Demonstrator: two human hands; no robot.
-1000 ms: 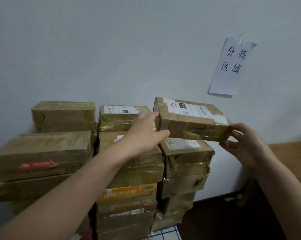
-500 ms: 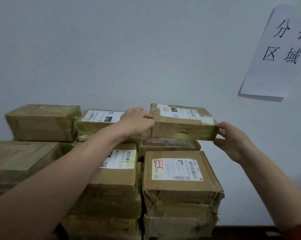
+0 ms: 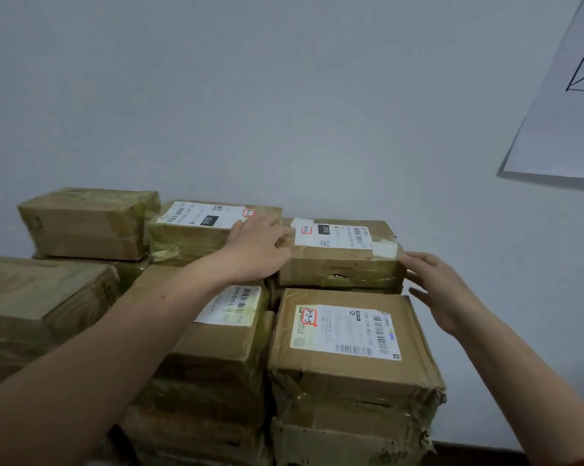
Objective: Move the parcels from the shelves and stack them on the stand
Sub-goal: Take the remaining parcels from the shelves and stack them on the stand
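I see plain taped parcel [image 3: 88, 227] back left, labelled parcel [image 3: 196, 242] just beside it. Left grip [image 3: 255, 250] lies palm-down at seam between that one and target parcel [image 3: 342, 260], fingers loosely bent on its left end, not closed round it. Target parcel sits flat atop back right stack, against wall [image 3: 283, 112], above large labelled box [image 3: 351, 371]. Right grip [image 3: 443, 290] spread wide, holding nothing, fingertips at parcel's right end; whether they touch, I cannot tell. Paper sign [image 3: 562, 122] on wall, far right.
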